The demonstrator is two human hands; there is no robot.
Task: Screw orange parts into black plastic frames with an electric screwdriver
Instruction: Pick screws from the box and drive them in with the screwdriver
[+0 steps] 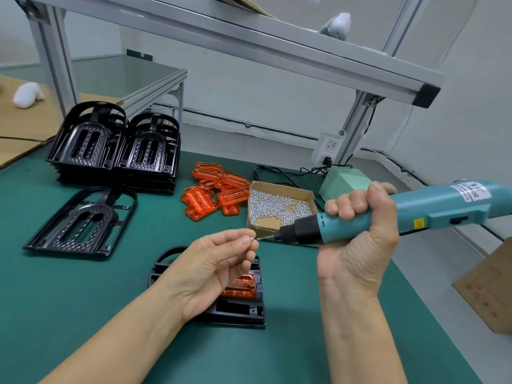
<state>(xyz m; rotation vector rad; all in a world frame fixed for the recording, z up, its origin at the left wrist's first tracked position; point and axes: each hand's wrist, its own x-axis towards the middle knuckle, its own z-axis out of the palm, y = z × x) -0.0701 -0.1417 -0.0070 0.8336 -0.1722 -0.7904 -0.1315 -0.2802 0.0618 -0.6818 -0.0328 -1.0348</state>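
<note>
My right hand [360,234] grips a teal electric screwdriver [410,209], held nearly level with its bit pointing left. My left hand [219,261] pinches a small silver screw [252,238] at the bit's tip. Below my left hand a black plastic frame [243,309] lies on the green mat, with an orange part [242,285] seated in it and partly hidden by the hand. Loose orange parts [214,189] are piled behind. A cardboard box of screws [277,207] sits just behind the screwdriver's tip.
Two stacks of black frames [116,148] stand at the back left, and a single frame [83,220] lies in front of them. A green power supply [343,181] with cables sits behind the screw box. A cardboard box [490,289] stands at the right edge. An aluminium shelf frame [249,42] hangs overhead.
</note>
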